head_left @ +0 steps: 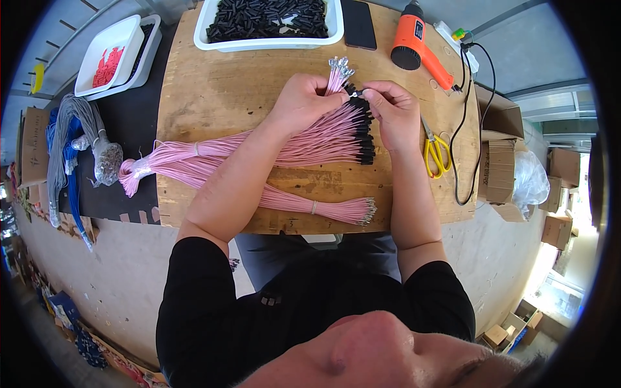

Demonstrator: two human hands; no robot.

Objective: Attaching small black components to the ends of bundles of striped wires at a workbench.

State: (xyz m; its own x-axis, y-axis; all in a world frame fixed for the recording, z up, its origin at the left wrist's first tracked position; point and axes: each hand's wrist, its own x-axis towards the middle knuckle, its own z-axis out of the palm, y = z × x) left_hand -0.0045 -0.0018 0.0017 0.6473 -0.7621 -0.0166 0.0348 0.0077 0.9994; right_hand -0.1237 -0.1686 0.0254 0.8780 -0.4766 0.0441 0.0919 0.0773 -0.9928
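Note:
Over the far part of the wooden table, my left hand [303, 102] is closed on a pink wire, its metal terminal just past my fingertips. Opposite it, my right hand [396, 111] pinches a small black sleeve [361, 92] at that wire's tip. Beneath my hands fans a bundle of pink wires [317, 139], many ends covered by black sleeves [366, 145]. Beyond my left fingers, a cluster of bare metal terminals [339, 66] sticks up. Nearer me lies a tied bundle of pink wires [304, 204] with bare terminals.
A white tray of black sleeves [202, 37] and a dark phone [358, 24] lie at the table's far edge. On the right are an orange heat gun [414, 45], its black cord, and yellow-handled scissors [437, 155]. Grey wire bundles [77, 116] and a white tub [134, 55] sit left.

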